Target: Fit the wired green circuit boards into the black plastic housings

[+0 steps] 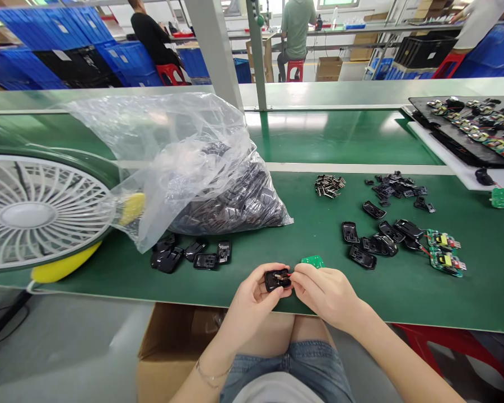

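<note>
Inspected from where I stand in the workshop: a green bench runs across the person's front, with co-workers seated at another bench beyond. At the far left, well apart from the fingers, a white fan stands at the bench, its face presumably angled to send air toward the seat. Between it and the fingers, farther back, a clear bag of dark parts lies slumped, probably set there as stock within reach; loose black shells lie just in front of it, left of the left fingers. The left hand has its fingers curled around a black casing, thumb on the near edge, open side up, evidently to brace it and leave the inside exposed. The right hand has thumb and forefinger nearly closed at a red wire by the casing's right end; whether they grip the wire or a metal piece beside it, I cannot tell. A green board lies just beyond the right fingers, partly hidden. Right of and beyond those fingers are separate heaps of metal pins and small black pieces, apparently sorted by kind, with more casings and wired boards nearer. Farthest right, a dark tray carries rows of assemblies, likely spaced to avoid tangling.
</note>
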{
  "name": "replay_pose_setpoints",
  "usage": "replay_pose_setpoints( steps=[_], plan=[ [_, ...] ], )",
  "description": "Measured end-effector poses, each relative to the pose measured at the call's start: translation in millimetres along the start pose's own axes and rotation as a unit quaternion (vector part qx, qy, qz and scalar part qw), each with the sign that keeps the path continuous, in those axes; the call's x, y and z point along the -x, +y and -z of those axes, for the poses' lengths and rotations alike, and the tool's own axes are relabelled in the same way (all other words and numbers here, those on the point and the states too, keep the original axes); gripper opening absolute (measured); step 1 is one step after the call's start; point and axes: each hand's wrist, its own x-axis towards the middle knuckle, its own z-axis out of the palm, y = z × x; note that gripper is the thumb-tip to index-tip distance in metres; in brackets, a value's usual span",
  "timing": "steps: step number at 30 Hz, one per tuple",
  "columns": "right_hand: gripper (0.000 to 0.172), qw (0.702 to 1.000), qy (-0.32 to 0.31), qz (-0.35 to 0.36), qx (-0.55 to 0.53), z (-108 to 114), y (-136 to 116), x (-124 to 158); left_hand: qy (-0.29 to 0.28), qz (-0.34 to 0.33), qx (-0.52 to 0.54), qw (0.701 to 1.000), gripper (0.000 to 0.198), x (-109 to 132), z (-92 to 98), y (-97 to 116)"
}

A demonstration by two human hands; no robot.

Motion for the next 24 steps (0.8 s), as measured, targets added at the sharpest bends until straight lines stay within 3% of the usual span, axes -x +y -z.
replay_pose_setpoints(
  steps=[9, 15, 24],
  plan=[
    [0.030, 0.997, -0.065, -0.004, -0.031, 5.9, 3.5, -3.7, 0.012, -0.011, -0.009, 1.000, 0.027, -2.1, -0.7, -2.6],
    [0.034, 0.997, -0.073, 0.011, -0.007, 8.8, 1.2, -5.7, 0.048, 0.001, -0.046, 0.998, 0.029, -1.8, -6.6, 3.7],
    [0.038, 0.998, -0.062, 0.024, -0.001, 8.1, 1.7, -4.3, 0.052, 0.001, -0.047, 0.998, 0.026, -2.5, -7.3, 3.7]
  ],
)
